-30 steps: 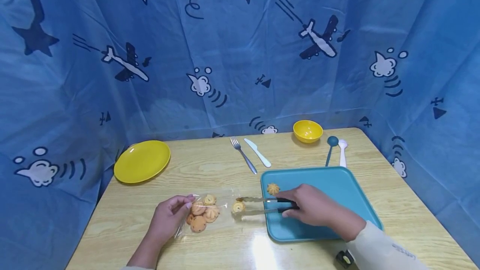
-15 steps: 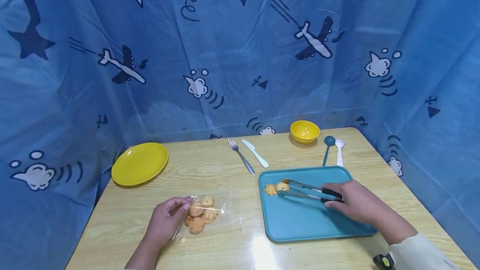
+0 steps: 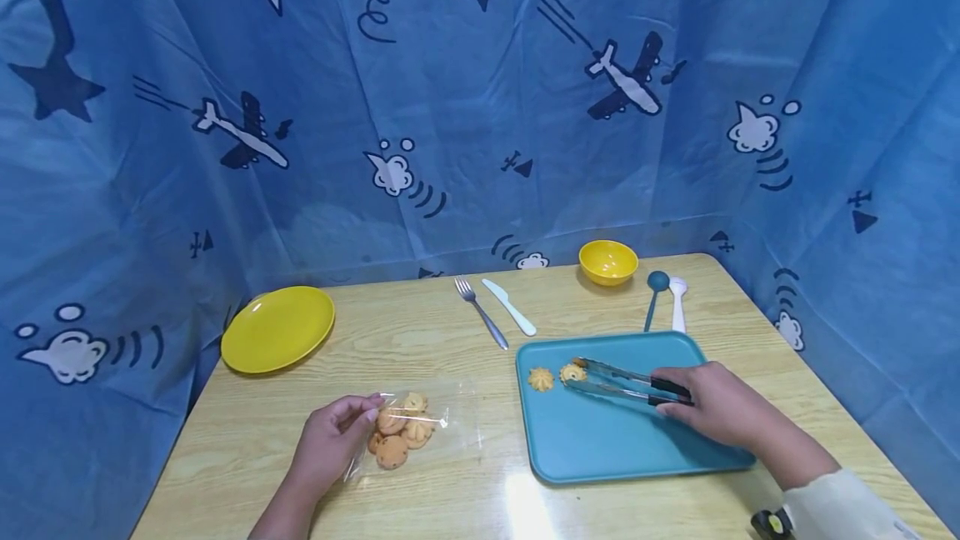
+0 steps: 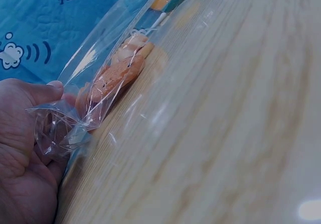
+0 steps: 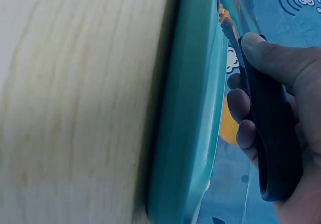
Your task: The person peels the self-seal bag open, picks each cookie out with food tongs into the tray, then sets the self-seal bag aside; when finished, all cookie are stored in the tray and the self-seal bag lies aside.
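My left hand (image 3: 333, 438) pinches the near-left end of a clear plastic bag (image 3: 453, 415) lying on the table. Several cookies (image 3: 392, 451) are inside the bag, one of them dark-specked. Over the teal tray (image 3: 592, 448), my right hand (image 3: 716, 407) grips metal tongs (image 3: 626, 382) by their black handles. Between the tong tips is a ring-shaped cookie (image 3: 573, 373) at the tray's upper left; whether the tips still touch it I cannot tell. Just left of it lies a star-shaped cookie (image 3: 541, 379). In the right wrist view, thumb and fingers wrap the black tong handle (image 5: 273, 128).
A yellow plate (image 3: 277, 330) stands at the back left. Behind the tray are a fork (image 3: 482, 313), a white knife (image 3: 510, 307), a yellow bowl (image 3: 608, 263), a dark teal spoon (image 3: 656, 298) and a white spoon (image 3: 678, 302). A blue printed curtain (image 3: 420, 107) encloses the table.
The tongs carried the ring-shaped cookie from the bag's open end rightward onto the tray, beside the star-shaped one, then shifted slightly right. My left hand kept its hold on the bag.
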